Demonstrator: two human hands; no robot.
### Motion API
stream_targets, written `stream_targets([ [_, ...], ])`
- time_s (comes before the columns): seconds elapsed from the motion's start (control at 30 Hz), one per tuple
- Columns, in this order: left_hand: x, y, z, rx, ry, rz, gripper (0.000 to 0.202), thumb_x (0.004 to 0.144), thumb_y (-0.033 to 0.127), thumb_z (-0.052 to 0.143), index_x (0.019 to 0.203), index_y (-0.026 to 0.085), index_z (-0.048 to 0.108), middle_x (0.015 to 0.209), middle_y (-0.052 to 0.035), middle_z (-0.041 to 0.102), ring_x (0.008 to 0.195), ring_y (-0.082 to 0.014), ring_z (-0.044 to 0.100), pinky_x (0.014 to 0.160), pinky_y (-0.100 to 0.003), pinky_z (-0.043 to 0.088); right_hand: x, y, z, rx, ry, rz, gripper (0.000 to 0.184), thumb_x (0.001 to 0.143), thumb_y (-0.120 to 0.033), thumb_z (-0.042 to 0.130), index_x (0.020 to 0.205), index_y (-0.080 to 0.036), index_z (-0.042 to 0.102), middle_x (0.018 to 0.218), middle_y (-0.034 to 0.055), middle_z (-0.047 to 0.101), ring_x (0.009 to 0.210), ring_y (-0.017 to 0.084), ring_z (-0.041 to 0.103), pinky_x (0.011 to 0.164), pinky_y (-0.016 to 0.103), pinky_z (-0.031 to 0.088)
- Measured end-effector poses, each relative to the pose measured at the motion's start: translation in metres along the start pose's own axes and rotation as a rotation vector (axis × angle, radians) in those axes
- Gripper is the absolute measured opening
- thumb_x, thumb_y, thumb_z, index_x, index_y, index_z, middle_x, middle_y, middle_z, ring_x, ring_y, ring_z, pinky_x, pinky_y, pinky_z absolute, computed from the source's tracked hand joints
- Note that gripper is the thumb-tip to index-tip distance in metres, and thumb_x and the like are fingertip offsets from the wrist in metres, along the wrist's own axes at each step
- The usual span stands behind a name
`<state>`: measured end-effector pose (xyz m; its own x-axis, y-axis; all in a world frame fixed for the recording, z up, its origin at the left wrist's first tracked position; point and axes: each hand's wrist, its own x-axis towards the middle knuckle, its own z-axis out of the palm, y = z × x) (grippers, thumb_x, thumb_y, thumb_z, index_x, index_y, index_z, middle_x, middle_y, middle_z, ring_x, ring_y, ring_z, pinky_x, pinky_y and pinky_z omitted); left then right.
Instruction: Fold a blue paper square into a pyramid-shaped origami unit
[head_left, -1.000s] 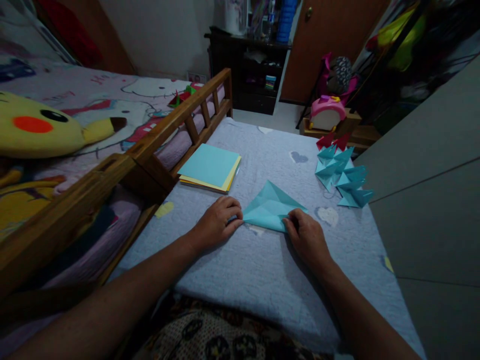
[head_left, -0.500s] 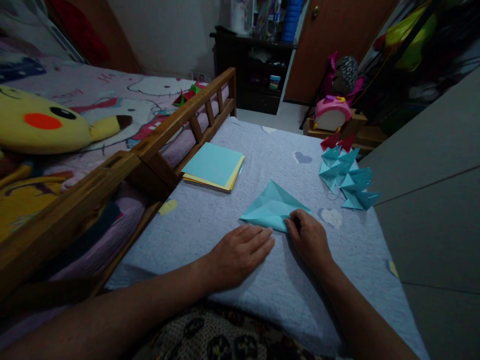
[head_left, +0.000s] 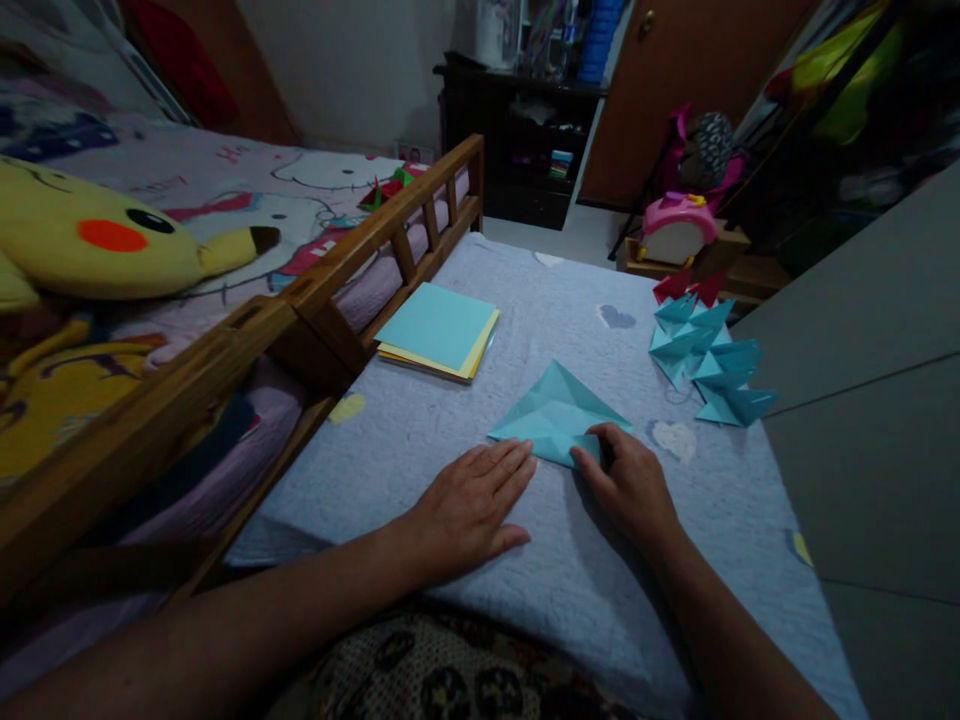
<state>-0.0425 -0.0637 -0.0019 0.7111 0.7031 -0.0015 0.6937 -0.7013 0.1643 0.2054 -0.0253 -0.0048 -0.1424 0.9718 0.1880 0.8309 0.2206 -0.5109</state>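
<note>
A light blue paper folded into a triangle (head_left: pixel 556 412) lies on the grey-blue quilt (head_left: pixel 480 420) in front of me. My right hand (head_left: pixel 630 485) presses on its near right corner, fingers curled down on the paper. My left hand (head_left: pixel 472 505) lies flat on the quilt, fingers stretched out, with its fingertips at the paper's near edge. It holds nothing.
A stack of square paper sheets (head_left: pixel 439 332), light blue on top, lies to the left by a wooden bed rail (head_left: pixel 352 260). Several folded blue and red paper pieces (head_left: pixel 701 355) sit at the right. A yellow plush toy (head_left: pixel 112 240) lies on the bed. A grey cabinet side (head_left: pixel 870 400) stands at the right.
My left hand left the paper's left corner, moved back toward me and opened flat on the quilt. My right hand stayed on the paper's near right corner.
</note>
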Motion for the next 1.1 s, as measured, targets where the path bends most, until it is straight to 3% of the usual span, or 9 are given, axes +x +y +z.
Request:
stream_targets([
  [0.13, 0.001, -0.003, 0.001, -0.034, 0.017, 0.03, 0.077, 0.097, 0.055, 0.056, 0.153, 0.009, 0.032, 0.163, -0.0181, 0.03, 0.151, -0.03, 0.027, 0.121, -0.043, 0.028, -0.004, 0.003, -0.002, -0.001, 0.036, -0.07, 0.019, 0.091, -0.036, 0.054, 0.084, -0.019, 0.061, 0.074, 0.0053, 0.064, 0.069, 0.021, 0.058, 0.067, 0.033, 0.042],
  [0.27, 0.007, -0.009, 0.0, -0.069, 0.059, 0.075, 0.073, 0.097, 0.048, 0.059, 0.151, 0.007, 0.033, 0.16, -0.0219, 0.033, 0.15, -0.0319, 0.029, 0.12, -0.045, 0.032, -0.011, -0.001, -0.001, -0.023, 0.123, -0.23, 0.016, 0.096, -0.029, 0.052, 0.084, -0.019, 0.058, 0.074, 0.0045, 0.063, 0.069, 0.02, 0.058, 0.068, 0.031, 0.042],
  [0.43, 0.017, -0.021, -0.001, -0.15, 0.205, 0.095, 0.047, 0.098, 0.027, 0.054, 0.14, 0.01, 0.043, 0.15, -0.0221, 0.045, 0.144, -0.0318, 0.039, 0.116, -0.047, 0.04, -0.015, -0.01, 0.001, 0.033, 0.118, -0.401, 0.013, 0.099, -0.022, 0.051, 0.087, -0.019, 0.057, 0.072, 0.0028, 0.061, 0.067, 0.017, 0.057, 0.066, 0.029, 0.043],
  [0.57, 0.03, -0.031, -0.002, -0.232, 0.342, 0.042, 0.033, 0.098, 0.012, 0.043, 0.129, 0.015, 0.052, 0.131, -0.0164, 0.059, 0.126, -0.026, 0.054, 0.104, -0.043, 0.051, -0.013, -0.014, 0.003, 0.065, 0.082, -0.475, 0.009, 0.098, -0.019, 0.054, 0.089, -0.02, 0.056, 0.079, 0.0053, 0.065, 0.074, 0.018, 0.058, 0.071, 0.031, 0.044],
  [0.63, 0.039, -0.033, -0.005, -0.242, 0.37, 0.027, 0.02, 0.098, 0.012, 0.044, 0.106, 0.016, 0.062, 0.113, -0.0122, 0.064, 0.108, -0.0237, 0.061, 0.092, -0.039, 0.056, -0.012, -0.014, 0.004, 0.08, 0.05, -0.489, 0.006, 0.096, -0.016, 0.054, 0.091, -0.02, 0.056, 0.084, 0.0068, 0.067, 0.08, 0.02, 0.059, 0.075, 0.034, 0.045],
  [0.73, 0.049, -0.034, -0.008, -0.22, 0.364, 0.025, 0.02, 0.098, 0.012, 0.046, 0.086, 0.015, 0.062, 0.091, -0.0075, 0.065, 0.086, -0.0195, 0.061, 0.077, -0.033, 0.055, -0.011, -0.012, 0.004, 0.089, 0.023, -0.475, 0.006, 0.093, -0.014, 0.054, 0.092, -0.02, 0.055, 0.091, 0.0083, 0.068, 0.086, 0.022, 0.059, 0.079, 0.037, 0.045],
  [0.9, 0.05, -0.028, -0.007, -0.054, 0.367, 0.074, 0.023, 0.096, 0.011, 0.048, 0.078, 0.016, 0.061, 0.077, -0.0041, 0.062, 0.071, -0.0175, 0.056, 0.064, -0.03, 0.048, -0.011, -0.008, 0.002, 0.131, 0.01, -0.388, 0.008, 0.091, -0.013, 0.053, 0.09, -0.02, 0.056, 0.091, 0.0077, 0.067, 0.086, 0.022, 0.058, 0.079, 0.036, 0.046],
  [1.0, 0.046, -0.029, -0.004, -0.018, 0.336, 0.075, 0.022, 0.096, 0.013, 0.051, 0.078, 0.017, 0.061, 0.076, -0.0043, 0.062, 0.071, -0.018, 0.056, 0.065, -0.031, 0.047, -0.01, -0.009, 0.002, 0.143, 0.001, -0.246, 0.007, 0.092, -0.019, 0.053, 0.088, -0.02, 0.058, 0.08, 0.0051, 0.063, 0.077, 0.02, 0.057, 0.072, 0.033, 0.045],
  [1.1, 0.043, -0.036, -0.001, -0.096, 0.36, 0.023, 0.014, 0.096, 0.015, 0.052, 0.09, 0.016, 0.064, 0.087, -0.0074, 0.067, 0.084, -0.0216, 0.061, 0.075, -0.036, 0.052, -0.007, -0.01, 0.002, 0.17, -0.005, -0.092, 0.011, 0.092, -0.027, 0.053, 0.087, -0.02, 0.059, 0.077, 0.0036, 0.063, 0.071, 0.018, 0.058, 0.067, 0.03, 0.044],
])
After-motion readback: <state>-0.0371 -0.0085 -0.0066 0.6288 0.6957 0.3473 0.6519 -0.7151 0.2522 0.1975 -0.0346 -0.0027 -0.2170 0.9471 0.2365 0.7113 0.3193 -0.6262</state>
